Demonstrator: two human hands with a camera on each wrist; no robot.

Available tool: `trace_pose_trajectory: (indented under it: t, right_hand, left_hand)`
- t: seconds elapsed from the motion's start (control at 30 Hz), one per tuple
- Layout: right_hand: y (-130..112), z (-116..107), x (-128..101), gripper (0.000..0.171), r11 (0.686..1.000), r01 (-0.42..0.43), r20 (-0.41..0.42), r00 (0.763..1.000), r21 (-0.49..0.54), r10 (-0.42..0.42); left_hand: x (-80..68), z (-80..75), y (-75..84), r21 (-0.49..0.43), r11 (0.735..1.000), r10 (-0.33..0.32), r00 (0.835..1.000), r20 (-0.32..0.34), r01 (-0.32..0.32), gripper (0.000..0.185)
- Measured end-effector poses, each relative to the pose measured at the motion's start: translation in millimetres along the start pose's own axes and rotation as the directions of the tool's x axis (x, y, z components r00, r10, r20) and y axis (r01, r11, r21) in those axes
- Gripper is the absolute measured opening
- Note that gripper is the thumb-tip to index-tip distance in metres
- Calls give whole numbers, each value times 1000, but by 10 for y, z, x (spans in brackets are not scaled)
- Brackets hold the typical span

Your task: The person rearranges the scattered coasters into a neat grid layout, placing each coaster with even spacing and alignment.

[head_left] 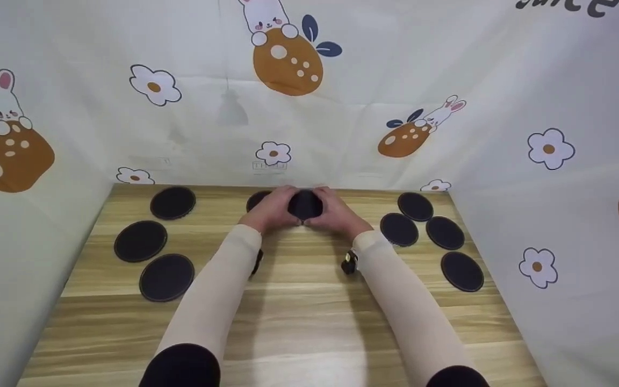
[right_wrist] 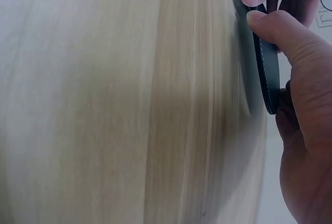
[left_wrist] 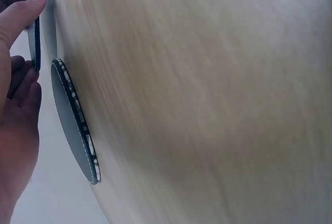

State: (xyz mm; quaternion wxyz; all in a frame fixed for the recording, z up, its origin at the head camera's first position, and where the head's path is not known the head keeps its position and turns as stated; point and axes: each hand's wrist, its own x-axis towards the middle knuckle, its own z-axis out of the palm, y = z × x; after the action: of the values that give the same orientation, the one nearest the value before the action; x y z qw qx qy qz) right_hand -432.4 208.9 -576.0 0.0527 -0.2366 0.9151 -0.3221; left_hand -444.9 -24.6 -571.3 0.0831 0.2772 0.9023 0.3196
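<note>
On the far left, the pale curtain (head_left: pixel 62 129) shows a rabbit print (head_left: pixel 11 156). Beside it on the desk (head_left: pixel 304 312) lie three dark discs: the back disc (head_left: pixel 173 202), the middle disc (head_left: pixel 140 241), set further left, and the front disc (head_left: pixel 166 277), just beside the middle one. Next comes the left sleeve (head_left: pixel 215 287), pale, with a black band (head_left: pixel 183 368) low in the head view. Past its cuff, the half-hidden disc (head_left: pixel 256 198) lies flat on the desk, partly behind the left hand (head_left: pixel 273 208).

The left fingers pinch the left side of the held disc (head_left: pixel 305 205), which is just above the desk near its back edge. The right hand (head_left: pixel 339 213) pinches its other side; the thumbs are close together at the near rim. A dark device (head_left: pixel 348 263) sits at the right wrist, by the right sleeve (head_left: pixel 411 293).

Further right, three discs sit close together: the lower-left one (head_left: pixel 399 229), the top one (head_left: pixel 415 206) and the right-hand one (head_left: pixel 445 233). The last disc (head_left: pixel 462 271) lies nearer the person.
</note>
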Motion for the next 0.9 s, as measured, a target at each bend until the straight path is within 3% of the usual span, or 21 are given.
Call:
trace_pose_trajectory:
  t: [0.1, 0.37, 0.9]
  right_hand:
    - [-5, 10, 12, 92, 1000, -5, 4, 1000, 3, 5]
    - [-28, 25, 41, 87, 998, 58, -16, 998, 0, -58]
    - [-43, 54, 30, 92, 997, -43, 53, 998, 66, 39]
  left_hand:
    - [-4, -3, -1, 13, 1000, -9, 1000, -2, 9, 79]
    - [9, -7, -2, 47, 998, 47, 998, -29, -45, 73]
    - [-11, 10, -11, 24, 1000, -8, 1000, -4, 8, 75]
